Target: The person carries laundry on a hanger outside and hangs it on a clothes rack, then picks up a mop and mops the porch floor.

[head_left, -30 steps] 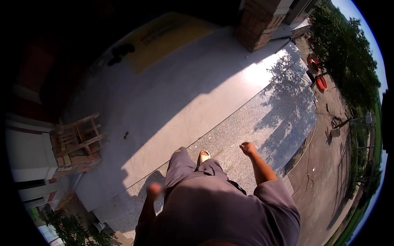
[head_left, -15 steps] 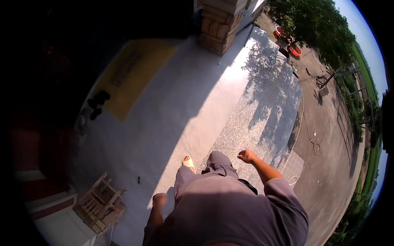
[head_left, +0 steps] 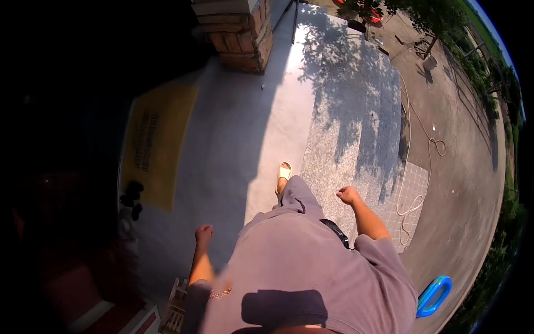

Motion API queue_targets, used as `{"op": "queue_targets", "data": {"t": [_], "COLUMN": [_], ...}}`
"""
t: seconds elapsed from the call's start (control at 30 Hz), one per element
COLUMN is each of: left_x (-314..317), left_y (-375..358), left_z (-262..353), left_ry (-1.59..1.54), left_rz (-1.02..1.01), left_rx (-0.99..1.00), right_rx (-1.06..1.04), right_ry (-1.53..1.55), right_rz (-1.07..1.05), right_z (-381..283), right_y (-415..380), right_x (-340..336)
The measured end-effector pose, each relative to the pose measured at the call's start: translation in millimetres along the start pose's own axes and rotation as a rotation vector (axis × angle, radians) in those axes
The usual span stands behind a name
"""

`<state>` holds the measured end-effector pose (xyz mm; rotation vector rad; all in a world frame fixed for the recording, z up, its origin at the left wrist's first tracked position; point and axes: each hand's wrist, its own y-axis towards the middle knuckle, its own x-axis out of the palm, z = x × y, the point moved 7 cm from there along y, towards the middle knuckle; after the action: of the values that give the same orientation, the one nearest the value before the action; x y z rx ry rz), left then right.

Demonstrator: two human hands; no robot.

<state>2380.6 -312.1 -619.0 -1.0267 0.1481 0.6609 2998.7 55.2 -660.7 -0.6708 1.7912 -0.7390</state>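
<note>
Your left hand (head_left: 204, 234), over the shaded floor (head_left: 217, 150), and right hand (head_left: 348, 196), beside the steps (head_left: 328, 161), are loosely closed, seemingly empty; plant your sandal (head_left: 285, 173) flat, inside the steps' edge.

View has swung: brick pillar (head_left: 240, 43) now farther left; wooden frame (head_left: 176, 312), earlier whole, now cut by the bottom edge. Blue oblong ring (head_left: 434, 296) newly in view, lower right. Pale sandal (head_left: 284, 172) now farther ahead of the torso. Left hand (head_left: 204, 234), blurred before, now sharper and farther forward. Grid-patterned patch (head_left: 416, 177) more exposed.
</note>
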Motion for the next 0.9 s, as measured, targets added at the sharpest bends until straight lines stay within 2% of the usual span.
{"op": "queue_targets", "data": {"t": [0.03,0.07,0.13,0.17,0.23,0.3,0.37,0.4,0.53,0.6,0.67,0.7,0.77,0.8,0.9], "left_x": [28,48,95,106,122,132,143,149,190,220,257,276,320,336,397], "left_y": [0,10,21,30,49,82,115,134,209,241,264,276,291,296,297], "left_z": [38,73,133,159,229,287,333,358,449,491,548,575,636,663,773], "left_ry": [0.087,0.105,0.228,0.232,0.211,0.192,0.175,0.231,0.289,0.262,0.299,0.296,0.393,0.398,0.405], "left_rz": [-0.096,-0.102,-0.334,-0.306,-0.266,-0.258,-0.246,-0.207,-0.19,-0.178,-0.215,-0.221,-0.391,-0.392,-0.345], "left_rx": [-0.033,-0.022,0.133,0.119,0.189,0.166,0.134,0.158,0.179,0.16,0.118,0.114,0.227,0.225,0.311], "right_rx": [-0.036,-0.083,-0.186,-0.248,-0.248,-0.256,-0.245,-0.169,0.063,0.31,0.462,0.469,0.389,0.429,0.486], "right_ry": [0.021,0.068,0.164,0.21,0.26,0.307,0.397,0.449,0.315,0.279,0.332,0.326,0.5,0.625,0.736], "right_rz": [0.01,0.035,0.104,0.15,0.188,0.228,0.262,0.229,0.186,0.112,0.016,0.017,0.258,0.265,0.314], "right_z": [-29,-56,-103,-121,-152,-160,-147,-133,-52,-13,20,36,51,57,31], "right_y": [16,29,48,56,67,96,122,135,171,162,164,172,188,200,253], "right_x": [-28,-58,-115,-143,-194,-231,-244,-246,-242,-250,-267,-281,-322,-341,-416]}}
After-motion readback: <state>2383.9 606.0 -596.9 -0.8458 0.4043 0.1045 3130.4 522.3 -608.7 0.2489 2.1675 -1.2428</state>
